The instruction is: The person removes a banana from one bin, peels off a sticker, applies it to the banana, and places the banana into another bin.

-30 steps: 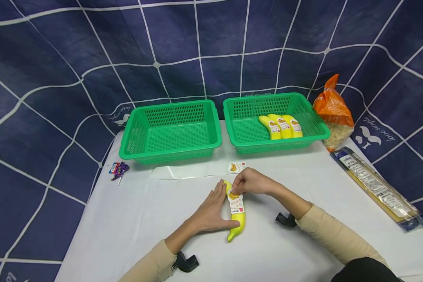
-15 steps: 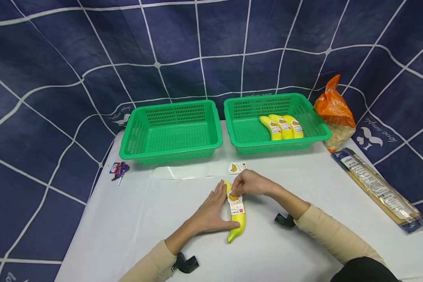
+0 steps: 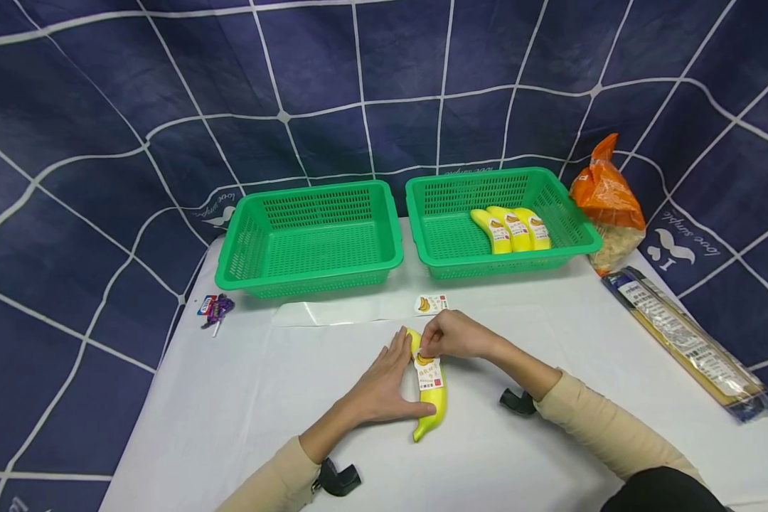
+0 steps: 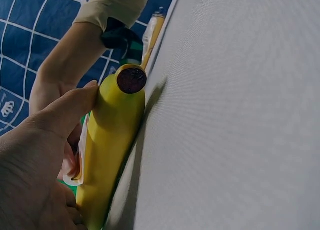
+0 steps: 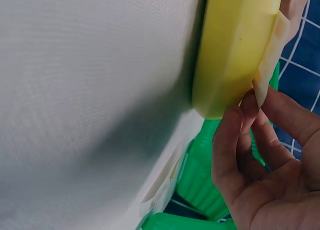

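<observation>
A yellow banana lies on the white table with a white label sticker along its upper side. My left hand holds it from the left, thumb near the stem end and fingertips by the far end. Seen from the left wrist, the thumb presses beside the dark, round stem end of the banana. My right hand pinches the far edge of the sticker between thumb and fingertips. In the right wrist view, that edge of the sticker stands away from the banana.
Behind are two green baskets, a bare left one and a right one with three labelled bananas. A backing strip bears another sticker. Purple-wrapped candy lies left; an orange bag and long packet lie right.
The right hand has shifted very slightly toward the wearer, still pinching the sticker's edge. The left hand and the banana stay where they were.
</observation>
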A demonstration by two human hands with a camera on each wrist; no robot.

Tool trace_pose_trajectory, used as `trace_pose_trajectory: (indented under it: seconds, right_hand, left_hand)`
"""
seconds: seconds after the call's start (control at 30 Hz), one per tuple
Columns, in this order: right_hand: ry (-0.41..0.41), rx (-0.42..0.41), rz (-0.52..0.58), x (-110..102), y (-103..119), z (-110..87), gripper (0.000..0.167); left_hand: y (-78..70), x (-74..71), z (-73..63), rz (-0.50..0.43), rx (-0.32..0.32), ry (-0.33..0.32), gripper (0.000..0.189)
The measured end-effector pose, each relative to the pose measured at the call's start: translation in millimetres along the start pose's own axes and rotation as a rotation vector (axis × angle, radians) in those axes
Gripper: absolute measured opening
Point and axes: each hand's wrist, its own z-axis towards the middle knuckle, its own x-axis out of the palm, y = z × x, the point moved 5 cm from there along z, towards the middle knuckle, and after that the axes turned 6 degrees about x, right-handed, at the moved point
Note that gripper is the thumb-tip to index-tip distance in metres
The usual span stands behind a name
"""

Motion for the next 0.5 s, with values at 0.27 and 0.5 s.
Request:
trace_pose_trajectory:
  seconds: [0.27, 0.5]
  right_hand:
    - [-0.043, -0.006, -0.029, -0.2, -0.7, -0.7, 0.006]
    - [-0.133, 0.09, -0.087, -3.3, -7.0, 1.2, 0.03]
  left_hand:
    - [-1.5, -0.5, -0.6, 0.007, 0.006, -0.003, 0.126]
    - [-0.6, -1.1, 0.0, 0.006, -0.002, -0.006, 0.127]
